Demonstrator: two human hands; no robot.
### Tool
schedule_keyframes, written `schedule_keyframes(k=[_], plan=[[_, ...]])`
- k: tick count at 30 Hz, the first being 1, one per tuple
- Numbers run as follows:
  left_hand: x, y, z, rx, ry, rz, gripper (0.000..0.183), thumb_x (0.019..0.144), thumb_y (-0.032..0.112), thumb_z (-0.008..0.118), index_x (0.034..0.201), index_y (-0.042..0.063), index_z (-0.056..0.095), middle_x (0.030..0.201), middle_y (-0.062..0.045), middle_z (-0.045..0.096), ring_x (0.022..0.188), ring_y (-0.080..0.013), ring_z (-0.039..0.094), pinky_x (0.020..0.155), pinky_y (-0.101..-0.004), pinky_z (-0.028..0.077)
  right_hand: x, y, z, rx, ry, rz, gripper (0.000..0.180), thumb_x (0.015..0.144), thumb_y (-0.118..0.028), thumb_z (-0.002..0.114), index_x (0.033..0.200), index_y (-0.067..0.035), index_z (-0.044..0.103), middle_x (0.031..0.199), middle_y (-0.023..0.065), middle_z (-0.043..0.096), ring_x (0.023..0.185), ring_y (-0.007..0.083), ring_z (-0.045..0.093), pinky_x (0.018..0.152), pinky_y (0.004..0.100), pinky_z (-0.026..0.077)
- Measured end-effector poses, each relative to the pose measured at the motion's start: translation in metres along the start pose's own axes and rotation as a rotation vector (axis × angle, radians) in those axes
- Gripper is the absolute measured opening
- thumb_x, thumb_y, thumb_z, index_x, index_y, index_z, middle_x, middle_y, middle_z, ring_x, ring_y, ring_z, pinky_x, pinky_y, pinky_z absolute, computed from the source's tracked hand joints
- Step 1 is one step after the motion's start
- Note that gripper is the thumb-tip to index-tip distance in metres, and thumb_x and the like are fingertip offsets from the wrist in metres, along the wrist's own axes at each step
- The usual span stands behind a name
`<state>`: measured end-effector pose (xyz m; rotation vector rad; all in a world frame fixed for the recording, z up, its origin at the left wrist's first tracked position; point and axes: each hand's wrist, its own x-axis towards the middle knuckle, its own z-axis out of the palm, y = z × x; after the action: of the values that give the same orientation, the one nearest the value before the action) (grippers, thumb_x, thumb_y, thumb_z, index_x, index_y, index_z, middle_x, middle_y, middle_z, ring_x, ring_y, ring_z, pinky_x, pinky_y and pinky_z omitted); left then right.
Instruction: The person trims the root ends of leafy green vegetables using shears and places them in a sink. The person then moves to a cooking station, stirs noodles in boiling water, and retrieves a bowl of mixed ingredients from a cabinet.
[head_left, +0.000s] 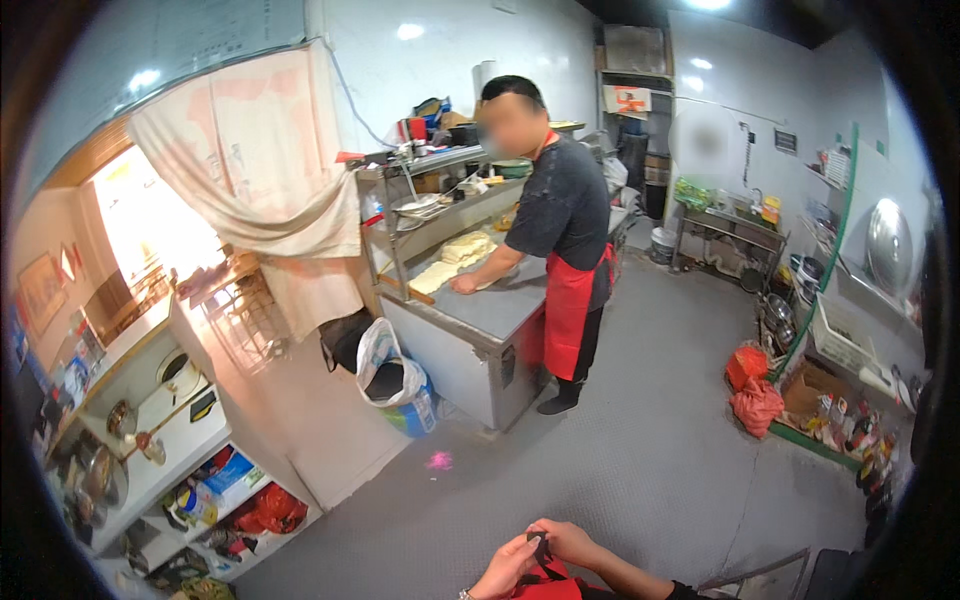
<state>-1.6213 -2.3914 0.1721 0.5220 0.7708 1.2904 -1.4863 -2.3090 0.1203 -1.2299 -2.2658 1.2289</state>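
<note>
Both my hands meet low in the picture, in front of my red apron (549, 589). My left hand (511, 564) pinches a dark strap (541, 551) between its thumb and fingers. Touching the same strap from the right, my right hand (568, 541) has its fingers curled around the top end. The strap's lower part hangs down against the red cloth. A bracelet or watch shows at my left wrist. What the strap belongs to cannot be made out.
A co-worker in a red apron (570, 315) presses pale dough (465, 251) on a metal worktable (495, 300). A lined bin bag (394, 375) stands beside it. Shelves (150, 480) are at left; red bags (756, 405), a crate (844, 330) and a sink (731, 217) at right.
</note>
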Motion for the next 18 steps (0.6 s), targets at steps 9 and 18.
schedule_keyframes(k=[9, 18], plan=[[0.009, -0.008, -0.003, 0.672, 0.120, 0.408, 0.028, 0.091, 0.027, 0.054, 0.099, 0.001, 0.060, 0.099, -0.013, 0.055, 0.091, -0.0218, 0.051, 0.082, -0.0326, 0.043, -0.002, 0.004, -0.007, 0.374, -0.119, 0.211, 0.028, 0.089, -0.019, 0.053, 0.113, -0.003, 0.056, 0.105, 0.0118, 0.063, 0.096, 0.0208, 0.060, 0.084, 0.0323, 0.045], [0.002, -0.011, -0.009, 0.480, 0.114, 0.090, 0.024, 0.092, 0.025, 0.054, 0.094, 0.002, 0.060, 0.083, -0.003, 0.059, 0.077, -0.0096, 0.052, 0.067, -0.0236, 0.043, -0.009, 0.010, -0.010, 0.460, 0.046, 0.167, 0.037, 0.096, -0.033, 0.039, 0.110, -0.004, 0.057, 0.081, 0.0089, 0.061, 0.073, 0.0161, 0.057, 0.066, 0.0303, 0.047]])
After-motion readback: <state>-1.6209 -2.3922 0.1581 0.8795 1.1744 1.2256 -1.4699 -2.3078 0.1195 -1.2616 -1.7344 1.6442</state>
